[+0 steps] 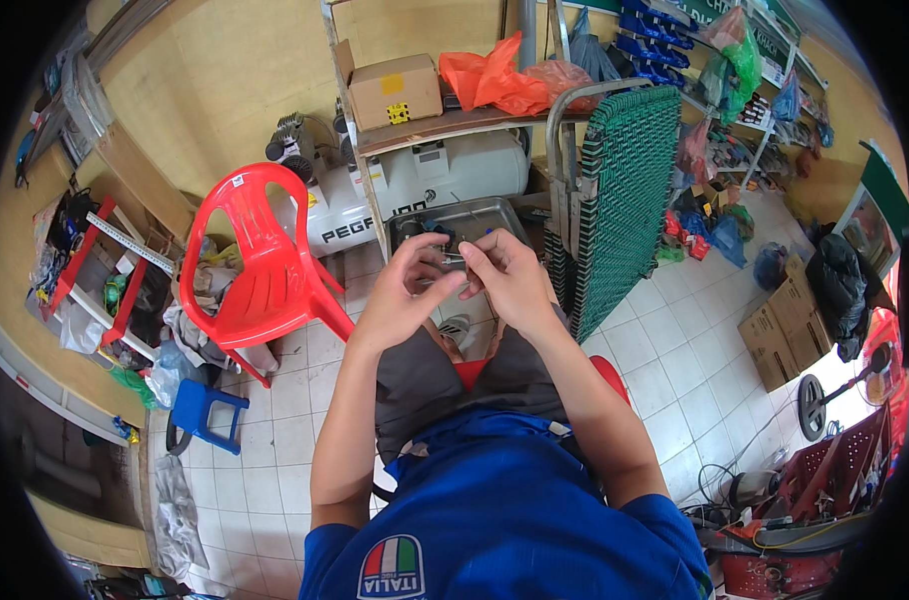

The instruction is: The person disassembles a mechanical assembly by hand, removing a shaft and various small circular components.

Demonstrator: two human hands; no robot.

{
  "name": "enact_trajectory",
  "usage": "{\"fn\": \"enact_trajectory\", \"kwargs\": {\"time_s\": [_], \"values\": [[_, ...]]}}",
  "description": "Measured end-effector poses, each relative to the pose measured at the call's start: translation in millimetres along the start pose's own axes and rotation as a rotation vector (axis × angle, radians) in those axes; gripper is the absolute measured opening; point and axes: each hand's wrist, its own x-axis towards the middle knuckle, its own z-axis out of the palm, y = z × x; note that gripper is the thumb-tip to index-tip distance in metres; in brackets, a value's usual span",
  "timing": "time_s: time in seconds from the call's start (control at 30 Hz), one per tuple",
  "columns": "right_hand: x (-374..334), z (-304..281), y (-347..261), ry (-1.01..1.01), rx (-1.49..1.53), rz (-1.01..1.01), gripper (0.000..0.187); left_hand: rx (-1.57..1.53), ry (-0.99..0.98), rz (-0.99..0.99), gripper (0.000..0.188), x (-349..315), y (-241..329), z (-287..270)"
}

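Both hands are raised close together over my lap, in front of a grey tub with dark items in it. My left hand has curved fingers, with the thumb apart from them, and I see nothing held in it. My right hand is closed in a pinch, thumb against the fingers, its tips close to the left thumb. Whatever is between its fingertips is too small or hidden to name.
A red plastic chair and a blue stool stand on the left. Ahead is a white air compressor under a shelf with a cardboard box. A green woven folding bed rises at right, with cartons beyond.
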Motion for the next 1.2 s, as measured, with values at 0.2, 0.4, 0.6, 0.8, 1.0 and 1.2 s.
{"fn": "enact_trajectory", "kwargs": {"time_s": [0.2, 0.4, 0.6, 0.8, 1.0, 1.2], "values": [[-4.8, 3.4, -1.5, -0.026, 0.010, -0.012, 0.022, 0.139, -0.135, -0.371, 0.050, 4.3, 9.5, -18.1], [-11.4, 3.6, -9.5, -0.011, -0.050, 0.005, 0.022, -0.005, -0.115, -0.091, 0.026, -5.4, 9.7, -12.2], [-25.1, 1.2, -22.5, -0.013, -0.043, 0.026, 0.020, 0.081, -0.164, -0.318, 0.024, -12.1, 13.5, -18.7], [-28.0, 1.3, -25.3, -0.032, -0.027, 0.017, 0.020, 0.175, -0.272, -0.265, 0.025, -7.1, 8.7, -17.1], [-28.1, 2.1, -25.0, -0.004, -0.069, -0.008, 0.019, 0.036, -0.115, -0.146, 0.029, -15.8, 33.2, -6.0], [-32.7, 12.1, -33.1, -0.026, -0.101, 0.013, 0.018, 0.171, -0.243, -0.333, 0.029, -10.4, 20.6, -25.9]]}}
